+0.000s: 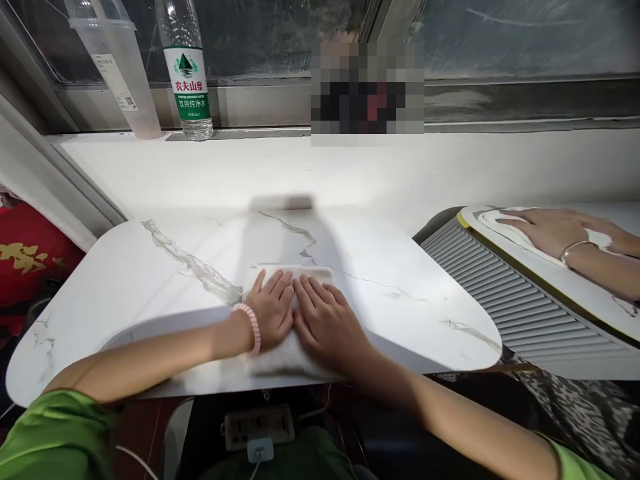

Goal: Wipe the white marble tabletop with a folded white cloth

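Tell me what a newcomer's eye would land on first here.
The left hand and right hand lie flat, side by side, on a folded white cloth at the near middle of the marble-look table. A green-labelled water bottle stands on the window ledge, far left; another person's hand rests on the neighbouring table at right.

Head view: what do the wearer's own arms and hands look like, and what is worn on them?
Both arms are bare below short bright-green sleeves. The left hand has a pink bracelet at the wrist, which looks beaded or coiled. The right hand shows no bracelet or glove.
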Motion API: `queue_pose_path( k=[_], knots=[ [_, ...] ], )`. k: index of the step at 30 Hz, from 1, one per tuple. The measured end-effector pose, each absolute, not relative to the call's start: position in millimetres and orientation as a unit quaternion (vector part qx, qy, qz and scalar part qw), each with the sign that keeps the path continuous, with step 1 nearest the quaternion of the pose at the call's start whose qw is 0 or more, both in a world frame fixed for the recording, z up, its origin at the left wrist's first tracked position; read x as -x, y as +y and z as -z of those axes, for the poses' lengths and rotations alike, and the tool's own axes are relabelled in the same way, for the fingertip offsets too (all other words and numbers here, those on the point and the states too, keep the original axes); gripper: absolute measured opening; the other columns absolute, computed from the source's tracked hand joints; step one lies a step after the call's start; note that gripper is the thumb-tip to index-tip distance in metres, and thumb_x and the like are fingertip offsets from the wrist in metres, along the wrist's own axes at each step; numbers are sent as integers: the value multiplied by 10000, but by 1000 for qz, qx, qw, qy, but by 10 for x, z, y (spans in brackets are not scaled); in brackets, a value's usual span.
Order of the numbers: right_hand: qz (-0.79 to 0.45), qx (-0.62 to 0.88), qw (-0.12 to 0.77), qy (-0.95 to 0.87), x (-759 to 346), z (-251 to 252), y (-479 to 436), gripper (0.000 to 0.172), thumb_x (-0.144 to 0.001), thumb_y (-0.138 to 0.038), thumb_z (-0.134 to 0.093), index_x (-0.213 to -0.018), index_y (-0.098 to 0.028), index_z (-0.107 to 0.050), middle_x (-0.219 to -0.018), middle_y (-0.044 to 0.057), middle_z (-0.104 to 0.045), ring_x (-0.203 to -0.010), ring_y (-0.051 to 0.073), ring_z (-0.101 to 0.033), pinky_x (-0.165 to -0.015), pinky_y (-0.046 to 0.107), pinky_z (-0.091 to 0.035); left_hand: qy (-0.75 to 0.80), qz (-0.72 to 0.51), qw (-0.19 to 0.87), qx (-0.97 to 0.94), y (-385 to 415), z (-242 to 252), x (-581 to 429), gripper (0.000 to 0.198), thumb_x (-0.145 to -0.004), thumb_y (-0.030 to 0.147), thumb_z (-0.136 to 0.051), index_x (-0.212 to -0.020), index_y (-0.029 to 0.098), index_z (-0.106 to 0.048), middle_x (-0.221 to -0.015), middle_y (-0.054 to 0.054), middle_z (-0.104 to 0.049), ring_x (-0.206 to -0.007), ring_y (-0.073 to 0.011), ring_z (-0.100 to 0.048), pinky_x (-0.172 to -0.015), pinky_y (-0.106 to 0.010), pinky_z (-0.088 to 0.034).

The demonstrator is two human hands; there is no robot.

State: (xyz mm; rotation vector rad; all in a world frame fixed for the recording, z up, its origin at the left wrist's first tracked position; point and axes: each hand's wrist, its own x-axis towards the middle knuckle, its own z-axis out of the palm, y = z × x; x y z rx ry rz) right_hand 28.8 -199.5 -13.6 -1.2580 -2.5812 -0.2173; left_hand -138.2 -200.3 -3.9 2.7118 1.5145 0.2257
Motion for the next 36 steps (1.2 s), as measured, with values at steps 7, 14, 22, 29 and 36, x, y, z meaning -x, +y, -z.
queue_pose_path(
  k=[7, 14, 22, 29, 36],
  knots=[
    [59, 360, 144, -920, -225, 195, -1985, 575, -964, -314, -318, -1422, 6, -455, -1490, 219, -439, -1398, 316, -391, -1121, 487, -336, 529, -96, 19, -843, -2242, 68, 1514, 522, -939, 249, -329, -1401, 35, -446, -1518, -170, -418, -1451, -283, -306, -1201, -532, -205],
    [-5, 362, 141, -921, 343, 109, -940, 553, -946, -265, -341, -1412, 9, -460, -1474, 198, -473, -1375, 295, -415, -1153, 437, -296, 631, -52, 15, -774, -1274, 28, 1830, 556, -964, 214, -280, -1485, 22, -318, -1565, -165, -335, -1469, -269, -264, -1207, -504, -180],
    [23, 432, 197, -880, 848, 170, -150, 575, -927, -273, -392, -1384, 71, -459, -1509, 254, -393, -1426, 341, -330, -1175, 501, -230, 660, -52, -1, -749, -477, -47, 2199, 519, -985, 197, -271, -1485, 94, -359, -1574, -131, -332, -1463, -242, -284, -1199, -474, -201],
    [5, 354, 181, -918, 716, 201, -499, 554, -937, -242, -337, -1398, 37, -465, -1470, 217, -469, -1390, 302, -403, -1177, 470, -265, 665, -42, -15, -745, -928, 10, 2151, 540, -974, 209, -277, -1490, 67, -350, -1573, -140, -328, -1463, -261, -284, -1200, -503, -200],
    [15, 307, 181, -934, 559, 193, -1690, 582, -955, -273, -313, -1404, 72, -447, -1469, 253, -451, -1404, 339, -375, -1171, 516, -286, 630, -46, -42, -774, -2171, 49, 2104, 553, -975, 242, -285, -1469, 13, -379, -1551, -189, -349, -1456, -312, -290, -1195, -547, -214]
  ],
)
